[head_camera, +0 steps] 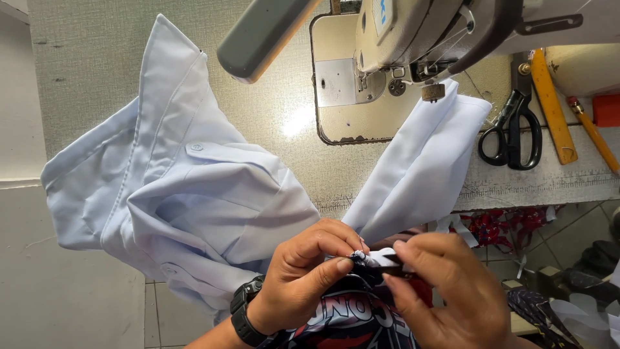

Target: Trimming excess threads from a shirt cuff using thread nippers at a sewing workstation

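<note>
A pale blue shirt (187, 187) lies spread over the sewing table (84, 58), one sleeve running up under the sewing machine (413, 32). My left hand (303, 278), with a black watch on the wrist, pinches a small bunched bit of the shirt's fabric (374, 257) at the table's near edge. My right hand (452, 291) holds a small dark tool (395, 265) against that same bit of fabric. Whether the tool is a seam ripper or a snipper is not clear.
Black scissors (513, 132), an orange ruler (552, 106) and a pencil (591, 132) lie on the table at the right. A grey lamp arm (258, 39) juts over the table. Fabric scraps (504, 226) lie on the tiled floor below. A printed garment (355, 320) covers my lap.
</note>
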